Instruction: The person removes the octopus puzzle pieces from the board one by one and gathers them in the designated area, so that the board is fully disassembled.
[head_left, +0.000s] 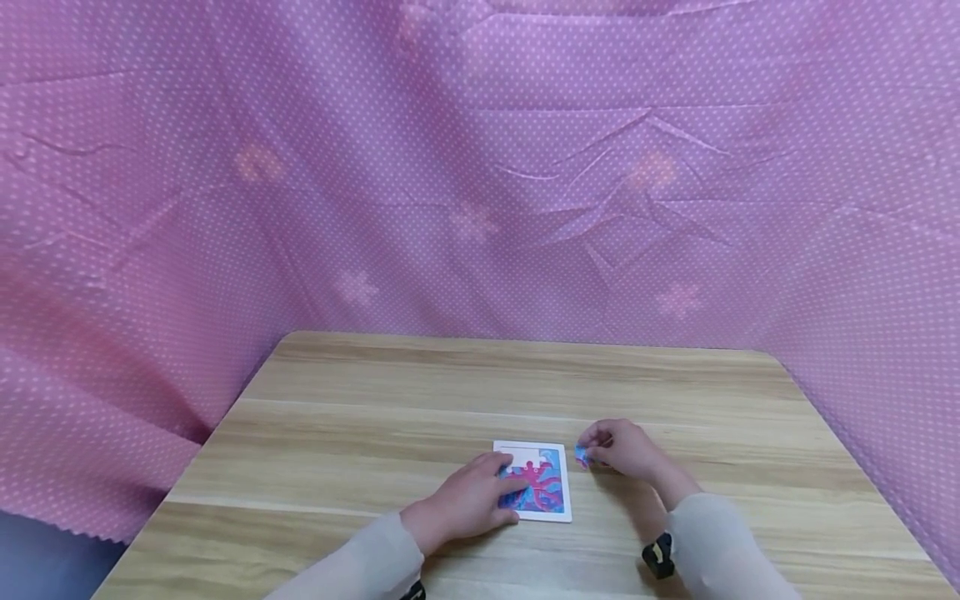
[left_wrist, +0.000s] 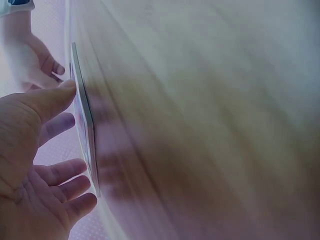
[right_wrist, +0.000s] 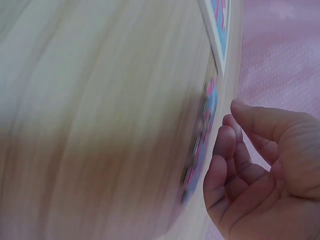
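Observation:
A square jigsaw puzzle board (head_left: 557,479) with a white frame lies on the table, showing a pink octopus on blue. Its upper left part is bare white. My left hand (head_left: 468,500) rests on the board's left side, fingers spread over the picture and thumb at the near edge. Just right of the board are loose blue and pink puzzle pieces (head_left: 581,456), partly hidden by my right hand (head_left: 626,450). In the right wrist view the pieces (right_wrist: 196,167) lie in a row on the table, and the right fingers, loosely bent with the thumb apart, hover beside them.
The wooden table (head_left: 375,392) extends around the board on all sides. A pink dotted cloth (head_left: 480,208) hangs behind the table and along both sides. A black device (head_left: 658,556) is strapped at my right wrist.

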